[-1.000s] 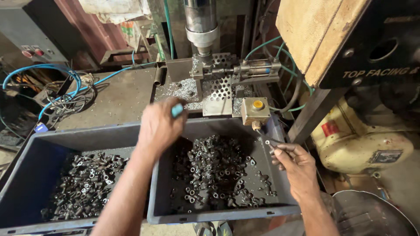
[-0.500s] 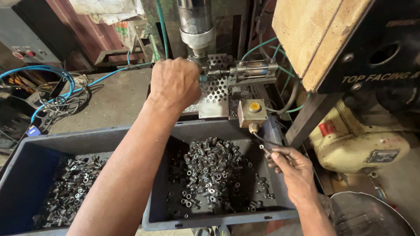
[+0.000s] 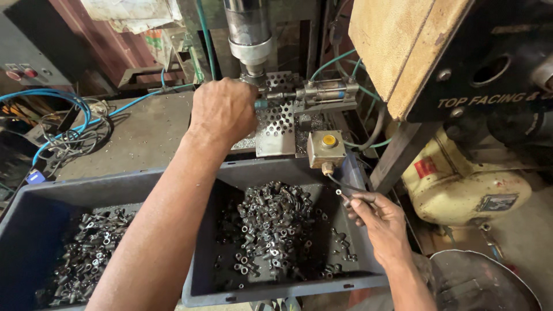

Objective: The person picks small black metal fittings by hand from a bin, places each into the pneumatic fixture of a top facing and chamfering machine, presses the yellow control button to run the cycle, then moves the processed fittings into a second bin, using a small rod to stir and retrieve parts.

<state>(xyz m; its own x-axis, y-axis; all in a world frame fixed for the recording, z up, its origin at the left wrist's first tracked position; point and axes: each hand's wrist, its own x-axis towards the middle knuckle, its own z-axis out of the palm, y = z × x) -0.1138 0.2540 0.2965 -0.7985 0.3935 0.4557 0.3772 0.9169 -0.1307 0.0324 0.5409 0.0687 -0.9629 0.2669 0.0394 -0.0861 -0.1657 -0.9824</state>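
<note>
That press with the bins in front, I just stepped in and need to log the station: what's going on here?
A person works at a small press. The left hand reaches up to the perforated plate under the ram, fist closed, its contents hidden. The right hand pinches a small metal ring over the right bin, which holds a heap of small metal parts. A second bin stands to the left.

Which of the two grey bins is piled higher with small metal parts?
The right-hand bin, beside the right hand; its heap rises centrally, while the left bin holds a flatter layer.
</note>
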